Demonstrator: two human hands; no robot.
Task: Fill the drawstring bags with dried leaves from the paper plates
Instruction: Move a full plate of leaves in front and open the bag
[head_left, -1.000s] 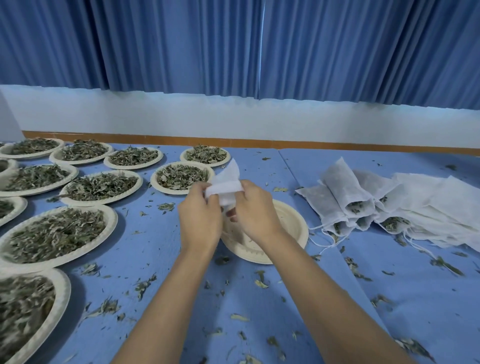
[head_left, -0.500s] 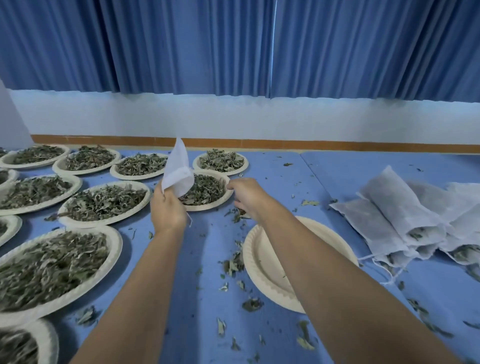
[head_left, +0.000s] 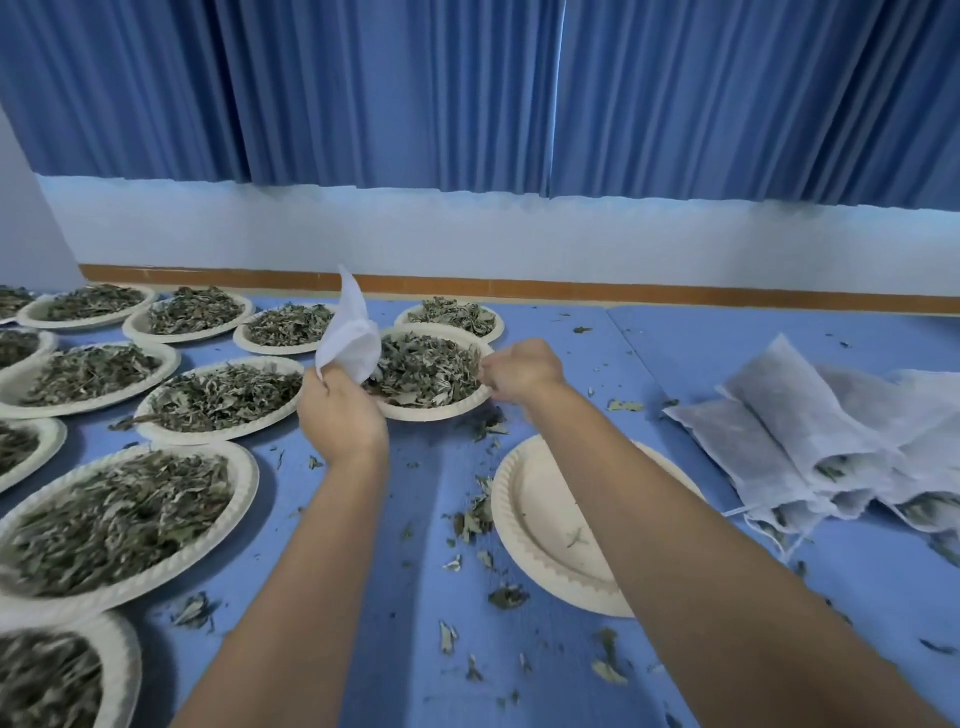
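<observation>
Left hand: the left hand (head_left: 343, 410) is closed round the gathered lower part of the empty bag, holding it above the table.
Empty bag: a white drawstring bag (head_left: 350, 338), standing up limp and pointed out of the fist, just over the 9 o'clock edge of the leaf plate (head_left: 431, 413).
Right hand: the right hand (head_left: 522, 370) has its fingers curled onto that plate's rim at 3 o'clock; judged to be a pinch, though the fingertips are hidden.
Dried leaves: the dried leaves (head_left: 426, 369) are heaped loosely on the plate.
Handling, bag: judged very light, soft and floppy; it will not stay open unaided. Best held at the mouth hem, spread with the fingers.
Handling, leaves: judged light, brittle and prone to scatter, as the loose scraps (head_left: 470, 519) at 6 o'clock suggest. Take small loose handfuls, or tip the plate.
Handling, plate: thin paper, likely to flex; support under the rim.
Surroundings: an empty plate (head_left: 545, 519) at 5 o'clock; filled bags (head_left: 831, 441) at 3 o'clock; more loaded plates (head_left: 119, 519) from 7 to 11 o'clock.
</observation>
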